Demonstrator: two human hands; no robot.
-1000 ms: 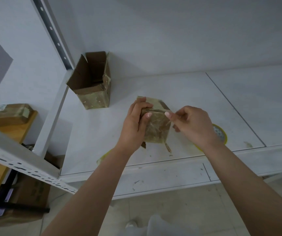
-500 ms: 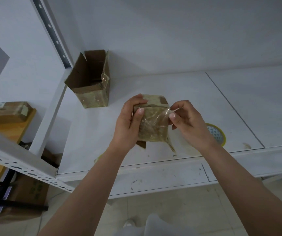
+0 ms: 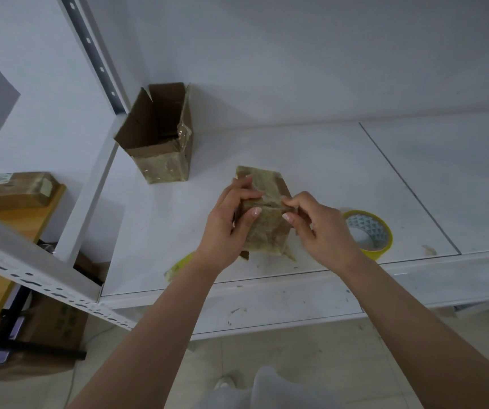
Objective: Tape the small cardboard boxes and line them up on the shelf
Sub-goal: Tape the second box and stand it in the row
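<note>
Right hand (image 3: 322,228) shifted onto box (image 3: 266,228) top edge, fingers (image 3: 289,215) pinching tape; left hand (image 3: 228,228) grips box.

Small brown box (image 3: 266,228), wrapped in wrinkled clear tape, is being held just above the shelf (image 3: 311,154) near its front edge, tilted, with a loose tape end hanging off its lower right corner. Second box (image 3: 160,143) is standing upright at the shelf's back left corner, flaps open, lower half shiny with tape. Yellow tape roll (image 3: 368,233) is lying flat near the front edge, right of the held box.
</note>
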